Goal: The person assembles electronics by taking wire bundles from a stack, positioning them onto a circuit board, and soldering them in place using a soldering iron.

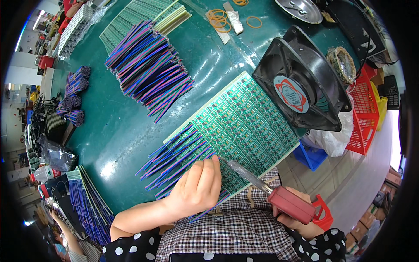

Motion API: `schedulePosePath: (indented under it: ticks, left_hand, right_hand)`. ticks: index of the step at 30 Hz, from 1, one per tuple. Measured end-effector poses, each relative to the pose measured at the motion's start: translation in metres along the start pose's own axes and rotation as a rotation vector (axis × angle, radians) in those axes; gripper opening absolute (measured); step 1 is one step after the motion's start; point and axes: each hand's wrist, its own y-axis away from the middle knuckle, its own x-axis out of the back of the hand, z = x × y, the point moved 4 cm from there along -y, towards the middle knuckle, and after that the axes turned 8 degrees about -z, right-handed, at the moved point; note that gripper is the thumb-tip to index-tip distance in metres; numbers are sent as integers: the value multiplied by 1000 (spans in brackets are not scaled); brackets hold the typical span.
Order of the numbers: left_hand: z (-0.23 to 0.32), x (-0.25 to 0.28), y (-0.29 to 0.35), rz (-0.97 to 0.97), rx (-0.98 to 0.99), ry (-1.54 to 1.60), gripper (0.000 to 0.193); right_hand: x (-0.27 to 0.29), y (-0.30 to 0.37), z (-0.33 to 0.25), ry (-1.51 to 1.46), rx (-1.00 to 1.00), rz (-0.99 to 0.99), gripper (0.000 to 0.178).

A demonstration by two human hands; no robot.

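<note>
A green panel of small circuit boards (244, 126) lies at an angle on the work table in front of me. Rows of blue, pink and black wires (174, 150) stick out from its left part. My left hand (197, 185) is closed in a pinch over the panel's near part, thumb and forefinger on a wire end at the board. My right hand (289, 222) is wrapped around the red handle of a soldering gun (291, 204). Its long tip reaches up-left, close to my left fingertips; whether it touches the board is hard to make out.
A black fan (301, 78) stands at the panel's far right edge. Beyond the panel lies a large pile of cut wires (148, 65) beside stacked boards (144, 17). Wired boards (89, 205) sit at left. Rubber bands (219, 21) and a metal dish (301, 9) are at the back.
</note>
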Motion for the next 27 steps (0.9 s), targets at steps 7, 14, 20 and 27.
schedulePosePath:
  ticks: [7, 14, 20, 27]
  left_hand:
    - [-1, 0, 1, -2, -10, -4, 24]
    - [3, 3, -4, -18, 16, -29, 22]
    - [-47, 19, -19, -120, 239, 375, 21]
    - [-115, -28, -34, 32, 489, 354, 17]
  right_hand:
    - [0, 7, -6, -454, -407, 84, 71]
    - [-10, 18, 13, -550, -376, 261, 77]
    - [0, 7, 0, -845, -414, 337, 83]
    - [-1, 5, -2, -850, -454, 307, 86]
